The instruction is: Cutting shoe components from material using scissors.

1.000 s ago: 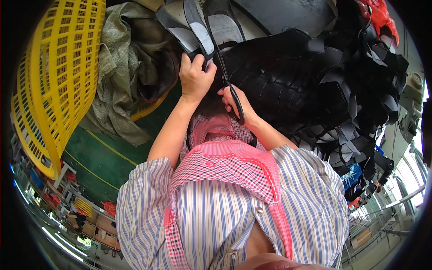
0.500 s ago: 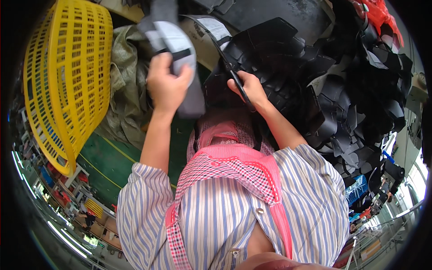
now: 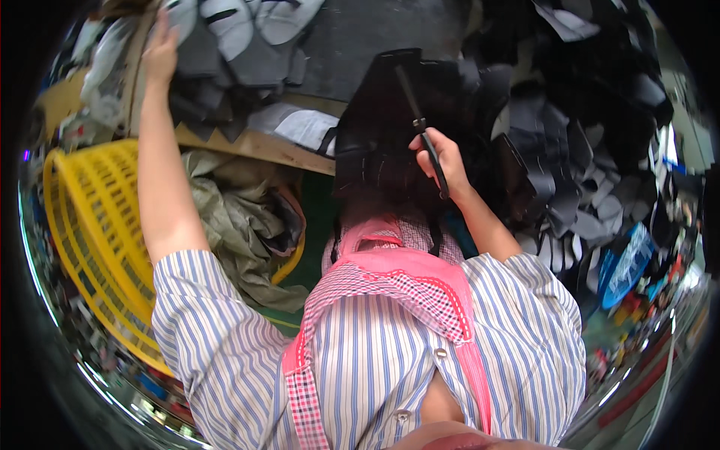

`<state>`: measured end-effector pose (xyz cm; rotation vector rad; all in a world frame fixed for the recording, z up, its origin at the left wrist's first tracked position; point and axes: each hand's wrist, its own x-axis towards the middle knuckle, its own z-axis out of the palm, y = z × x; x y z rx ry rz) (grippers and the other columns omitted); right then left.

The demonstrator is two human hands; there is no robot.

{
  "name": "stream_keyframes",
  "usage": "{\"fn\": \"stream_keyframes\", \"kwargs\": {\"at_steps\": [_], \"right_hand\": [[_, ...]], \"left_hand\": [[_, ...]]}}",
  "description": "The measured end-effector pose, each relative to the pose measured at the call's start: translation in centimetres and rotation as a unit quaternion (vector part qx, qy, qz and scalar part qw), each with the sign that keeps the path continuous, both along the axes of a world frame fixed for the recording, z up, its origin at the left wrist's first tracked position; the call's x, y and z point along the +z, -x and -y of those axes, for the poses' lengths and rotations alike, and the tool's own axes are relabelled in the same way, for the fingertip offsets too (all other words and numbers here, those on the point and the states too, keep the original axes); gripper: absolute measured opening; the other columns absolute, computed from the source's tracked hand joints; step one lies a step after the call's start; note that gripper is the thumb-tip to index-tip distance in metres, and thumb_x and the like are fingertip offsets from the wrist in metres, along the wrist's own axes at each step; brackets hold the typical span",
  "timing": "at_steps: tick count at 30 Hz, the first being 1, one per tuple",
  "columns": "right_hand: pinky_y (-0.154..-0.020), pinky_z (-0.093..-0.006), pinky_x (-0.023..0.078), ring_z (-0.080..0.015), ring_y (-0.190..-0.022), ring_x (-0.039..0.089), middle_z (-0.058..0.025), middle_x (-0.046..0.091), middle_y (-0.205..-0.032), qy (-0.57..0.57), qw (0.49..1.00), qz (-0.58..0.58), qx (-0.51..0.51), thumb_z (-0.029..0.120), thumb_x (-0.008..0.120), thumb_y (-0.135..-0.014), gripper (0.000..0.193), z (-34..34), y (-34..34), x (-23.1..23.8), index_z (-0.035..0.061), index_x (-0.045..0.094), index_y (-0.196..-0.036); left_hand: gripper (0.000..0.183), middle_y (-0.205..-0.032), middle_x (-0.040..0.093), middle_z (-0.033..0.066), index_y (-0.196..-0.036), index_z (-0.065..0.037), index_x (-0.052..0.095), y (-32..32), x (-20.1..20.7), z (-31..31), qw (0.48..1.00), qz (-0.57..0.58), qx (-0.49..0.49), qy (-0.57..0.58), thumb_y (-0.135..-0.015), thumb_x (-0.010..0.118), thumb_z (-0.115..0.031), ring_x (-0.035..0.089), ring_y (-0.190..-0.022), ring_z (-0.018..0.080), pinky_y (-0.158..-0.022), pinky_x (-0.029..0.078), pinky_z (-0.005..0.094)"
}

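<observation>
My left hand [image 3: 160, 51] is stretched to the far left, fingers extended and slightly blurred, beside a grey-and-white shoe-shaped cut piece [image 3: 181, 22]. Whether it touches that piece is hard to tell. My right hand [image 3: 444, 159] is closed around the black handle of a knife-like tool [image 3: 431, 150]. Its narrow dark blade points up and away from me, over a large black sheet piece [image 3: 375, 124] with pale marks. More grey pieces with white rounded ends [image 3: 289, 21] lie side by side on the dark table [image 3: 375, 37]. Another white-ended piece [image 3: 300, 127] lies at the table's near edge.
A yellow slatted plastic basket [image 3: 97, 217] stands at my left, next to a crumpled olive-grey sack [image 3: 240, 225]. Black and grey cut pieces [image 3: 555, 172] are heaped at my right, with a blue basket [image 3: 626, 266] beyond them. The table has a wooden edge [image 3: 247, 146].
My left hand has moved far left and away, from holding a grey-and-white piece to reaching beside the laid-out pieces. My right hand moved slightly right, still holding the tool. The view has shifted.
</observation>
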<state>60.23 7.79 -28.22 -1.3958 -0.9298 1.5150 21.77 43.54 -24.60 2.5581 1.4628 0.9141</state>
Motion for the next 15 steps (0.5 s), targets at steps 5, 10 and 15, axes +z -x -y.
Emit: {"fn": "stream_keyframes", "kwargs": {"at_steps": [5,10,15], "right_hand": [[-0.044,-0.0205,0.03,-0.005,-0.048,0.039,0.0021,0.039,-0.056,0.04,0.972,0.145,-0.18,0.034,0.067,-0.068,0.04,7.1,-2.2,1.4,0.0024,0.049,-0.084],[-0.047,-0.0275,0.037,-0.0199,-0.046,0.044,-0.0041,0.042,-0.053,0.036,0.837,0.475,-0.269,0.028,0.073,-0.06,0.04,13.8,-0.9,2.1,0.0037,0.049,-0.083],[-0.055,-0.0353,0.043,-0.0328,-0.063,0.054,-0.013,0.053,-0.069,0.033,0.783,0.55,-0.289,0.026,0.069,-0.065,0.04,11.1,-4.4,-0.8,0.0047,0.044,-0.089]], "left_hand": [[0.027,-0.1,0.056,0.0129,-0.099,-0.004,0.056,-10.6,5.9,10.5,0.965,-0.067,-0.089,-0.237,-0.073,0.053,-0.008,0.049,-0.097,0.0284,-0.083,0.037,0.0362],[0.055,-0.109,0.048,0.0116,-0.109,-0.009,0.048,-15.8,-1.7,24.5,0.92,-0.121,-0.324,0.182,-0.055,0.049,0.002,0.041,-0.108,0.031,-0.089,0.031,0.0418],[0.06,-0.104,0.051,0.0115,-0.117,-0.013,0.046,-16.0,-5.4,23.9,0.911,-0.115,-0.363,0.156,-0.06,0.05,0.003,0.047,-0.102,0.0257,-0.085,0.035,0.0393]]}}
